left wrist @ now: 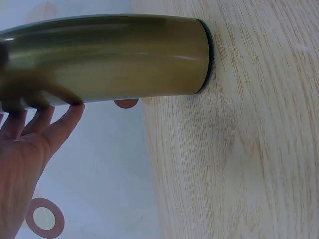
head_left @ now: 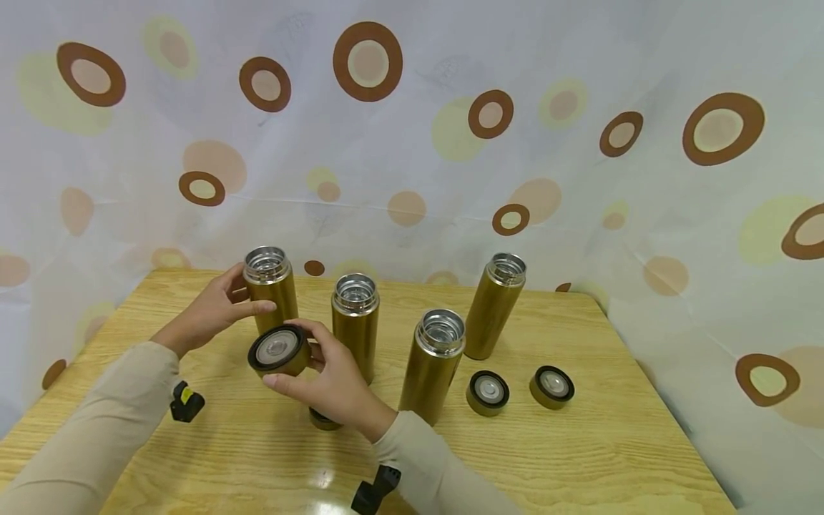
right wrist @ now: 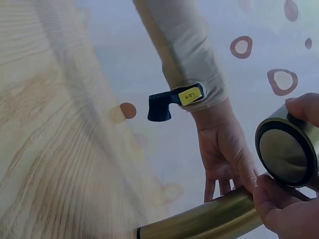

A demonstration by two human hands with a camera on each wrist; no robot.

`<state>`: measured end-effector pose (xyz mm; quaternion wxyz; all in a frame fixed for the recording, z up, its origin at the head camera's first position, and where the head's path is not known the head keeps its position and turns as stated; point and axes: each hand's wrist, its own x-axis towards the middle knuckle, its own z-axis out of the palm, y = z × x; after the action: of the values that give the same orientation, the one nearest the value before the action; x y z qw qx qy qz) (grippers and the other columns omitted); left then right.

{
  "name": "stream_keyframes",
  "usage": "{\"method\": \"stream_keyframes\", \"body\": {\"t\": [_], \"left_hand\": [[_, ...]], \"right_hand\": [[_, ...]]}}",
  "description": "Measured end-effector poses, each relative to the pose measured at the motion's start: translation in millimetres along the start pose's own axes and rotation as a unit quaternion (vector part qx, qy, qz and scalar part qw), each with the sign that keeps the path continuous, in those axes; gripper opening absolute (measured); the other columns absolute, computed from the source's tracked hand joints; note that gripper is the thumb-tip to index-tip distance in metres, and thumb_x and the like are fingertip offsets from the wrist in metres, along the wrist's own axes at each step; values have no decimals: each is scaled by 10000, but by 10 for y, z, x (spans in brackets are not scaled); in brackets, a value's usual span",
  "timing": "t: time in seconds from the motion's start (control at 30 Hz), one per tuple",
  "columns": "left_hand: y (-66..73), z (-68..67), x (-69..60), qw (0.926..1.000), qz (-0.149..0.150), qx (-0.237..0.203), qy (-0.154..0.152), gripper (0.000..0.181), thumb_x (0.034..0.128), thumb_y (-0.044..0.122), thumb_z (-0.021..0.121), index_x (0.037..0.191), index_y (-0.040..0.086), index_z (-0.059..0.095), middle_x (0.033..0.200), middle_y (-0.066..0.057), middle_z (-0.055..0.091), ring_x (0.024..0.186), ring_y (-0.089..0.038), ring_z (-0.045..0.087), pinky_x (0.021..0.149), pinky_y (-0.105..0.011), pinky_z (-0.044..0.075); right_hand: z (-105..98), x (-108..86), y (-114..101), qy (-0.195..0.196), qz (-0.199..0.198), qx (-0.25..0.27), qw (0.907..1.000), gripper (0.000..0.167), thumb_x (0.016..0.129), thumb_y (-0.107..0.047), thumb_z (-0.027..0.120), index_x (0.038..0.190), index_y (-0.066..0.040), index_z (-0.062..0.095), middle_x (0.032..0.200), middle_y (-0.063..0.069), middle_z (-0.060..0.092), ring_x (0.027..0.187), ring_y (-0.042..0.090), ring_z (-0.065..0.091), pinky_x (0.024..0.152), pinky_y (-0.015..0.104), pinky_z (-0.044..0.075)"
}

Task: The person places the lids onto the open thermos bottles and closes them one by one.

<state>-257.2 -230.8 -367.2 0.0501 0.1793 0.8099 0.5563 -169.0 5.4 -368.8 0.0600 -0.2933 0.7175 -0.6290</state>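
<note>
The left hand [head_left: 212, 312] grips the leftmost flask [head_left: 282, 297]; the right hand [head_left: 341, 379] holds a lid [head_left: 279, 347], underside up, just in front of that flask. Likely lid handling; the next move calls for steadiness.

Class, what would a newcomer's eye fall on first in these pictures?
Three open golden flasks stand on the wooden table, while the left hand grips a fourth flask at the far left. In front of that one, the right hand holds a gold-and-black lid. Behind, brown rings dot the pale backdrop.
</note>
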Motion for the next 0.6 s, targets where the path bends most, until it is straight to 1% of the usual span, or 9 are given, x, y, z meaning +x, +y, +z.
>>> {"method": "stream_keyframes", "body": {"t": [0.13,0.23,0.33,0.43,0.53,0.6], "left_hand": [[-3,8,-13,10000,-18,31,-5,768,917,189,670,1518,105,199,1480,-198,333,1353,-482,307,1029,-636,343],[-8,11,-23,10000,-13,22,-11,765,920,187,666,1518,103,195,1480,-203,332,1356,-482,300,1034,-640,332],[-9,12,-30,10000,-9,10,-8,761,923,181,661,1518,101,194,1477,-211,332,1357,-482,297,1037,-641,328],[-1,10,-32,10000,2,-7,-6,754,927,173,655,1519,101,194,1473,-212,335,1356,-475,304,1035,-633,340],[9,9,-27,10000,4,-31,-10,741,930,172,652,1516,106,204,1462,-202,349,1356,-452,322,1030,-606,366],[19,8,-26,10000,-2,-4,-26,741,933,177,648,1517,101,199,1464,-200,348,1358,-444,324,1024,-594,379]], "right_hand": [[-7,9,-47,46,-144,508,9986,614,848,-90,719,1386,-69,425,1256,-25,495,1035,61,582,906,225,495],[-11,13,-88,84,-125,737,9972,625,848,-66,706,1397,-67,408,1277,-35,471,1046,61,577,890,217,494],[-15,15,-140,181,-56,791,9967,641,842,-75,707,1406,-83,402,1291,-55,454,1047,54,570,869,208,493],[-32,24,-220,231,-15,772,9967,655,838,-78,711,1414,-86,399,1313,-50,441,1043,45,566,871,224,497],[-59,42,-303,258,-95,756,9968,662,839,-60,711,1420,-86,394,1303,-15,443,1027,55,574,873,237,505],[-80,55,-352,288,-154,799,9963,684,840,-54,712,1431,-120,374,1282,-6,444,1039,64,582,891,250,509]]}}
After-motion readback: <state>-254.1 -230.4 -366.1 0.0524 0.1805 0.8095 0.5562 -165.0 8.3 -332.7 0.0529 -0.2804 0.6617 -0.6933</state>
